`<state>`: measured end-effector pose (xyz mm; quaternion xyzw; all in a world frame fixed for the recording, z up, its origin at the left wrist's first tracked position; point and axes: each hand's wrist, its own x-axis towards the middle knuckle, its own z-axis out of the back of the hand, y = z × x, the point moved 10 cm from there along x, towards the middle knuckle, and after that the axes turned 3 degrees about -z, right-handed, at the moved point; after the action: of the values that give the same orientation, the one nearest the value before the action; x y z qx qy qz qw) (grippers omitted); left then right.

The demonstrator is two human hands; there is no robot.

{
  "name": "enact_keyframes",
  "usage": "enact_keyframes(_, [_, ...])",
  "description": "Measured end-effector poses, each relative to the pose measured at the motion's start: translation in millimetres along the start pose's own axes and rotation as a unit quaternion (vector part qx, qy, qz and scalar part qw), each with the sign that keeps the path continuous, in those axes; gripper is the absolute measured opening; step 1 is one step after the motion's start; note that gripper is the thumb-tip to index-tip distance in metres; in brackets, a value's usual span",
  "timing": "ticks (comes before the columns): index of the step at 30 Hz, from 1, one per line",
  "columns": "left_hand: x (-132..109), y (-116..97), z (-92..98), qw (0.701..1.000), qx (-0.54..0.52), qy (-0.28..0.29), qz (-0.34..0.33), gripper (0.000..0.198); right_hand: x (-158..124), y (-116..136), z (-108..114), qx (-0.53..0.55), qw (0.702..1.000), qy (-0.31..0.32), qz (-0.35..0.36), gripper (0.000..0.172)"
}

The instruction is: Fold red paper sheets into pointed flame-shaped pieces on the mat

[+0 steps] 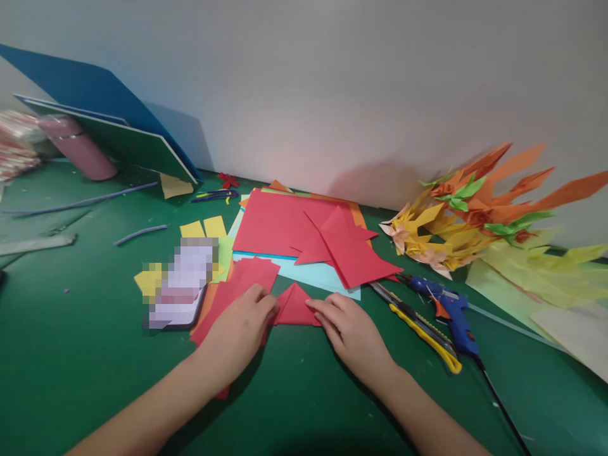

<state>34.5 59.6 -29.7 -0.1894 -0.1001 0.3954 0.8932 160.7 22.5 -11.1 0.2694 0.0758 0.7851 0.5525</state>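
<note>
A small red paper piece folded into a triangle (295, 306) lies on the green table (95, 354) in front of me. My left hand (244, 324) presses its left corner with closed fingers and lies over other red sheets (247, 277). My right hand (349, 329) pinches the triangle's right edge with fingers together. Behind the triangle lies a stack of red and coloured sheets (285, 221) with folded red triangles (351, 250) on top.
A phone (183, 285) lies left of my hands over yellow paper. A yellow box cutter (420, 323) and a blue glue gun (451, 313) with its cord lie at the right. Orange and yellow paper flowers (475, 215) sit by the wall. Blue and green boards (109, 126) lean at back left.
</note>
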Motion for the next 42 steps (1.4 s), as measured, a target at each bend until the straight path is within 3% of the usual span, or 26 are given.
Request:
enact_keyframes(6, [4.0, -0.4, 10.1, 1.000, 0.025, -0.005, 0.010, 0.036, -0.1, 1.7, -0.1, -0.037, 0.999, -0.002, 0.012, 0.038])
enact_keyframes(19, [6.0, 14.6, 19.6, 0.990, -0.119, 0.074, 0.007, 0.029, -2.7, -2.0, -3.0, -0.043, 0.999, 0.010, 0.015, 0.038])
enact_keyframes(24, [9.7, 7.3, 20.8, 0.995, -0.078, 0.027, 0.048, 0.014, -3.3, 1.8, 0.1, -0.030, 0.999, -0.011, 0.021, 0.036])
enact_keyframes(28, [12.0, -0.2, 13.8, 0.997, -0.071, 0.010, 0.039, 0.009, 0.7, -1.7, 0.5, -0.007, 0.999, -0.026, -0.021, 0.033])
enact_keyframes(33, [12.3, -5.9, 11.6, 0.994, -0.110, -0.017, -0.002, 0.013, 12.2, -4.8, -7.9, -0.004, 0.997, 0.007, -0.070, 0.030])
enact_keyframes(37, [9.8, -8.5, 11.4, 0.992, -0.117, -0.041, -0.025, 0.017, 20.2, -11.4, -11.1, 0.072, 0.990, 0.033, -0.114, 0.022])
enact_keyframes(42, [7.4, -13.1, 15.0, 0.990, -0.114, -0.060, -0.050, 0.029, 24.6, -24.6, -12.4, 0.143, 0.974, 0.046, -0.168, 0.029])
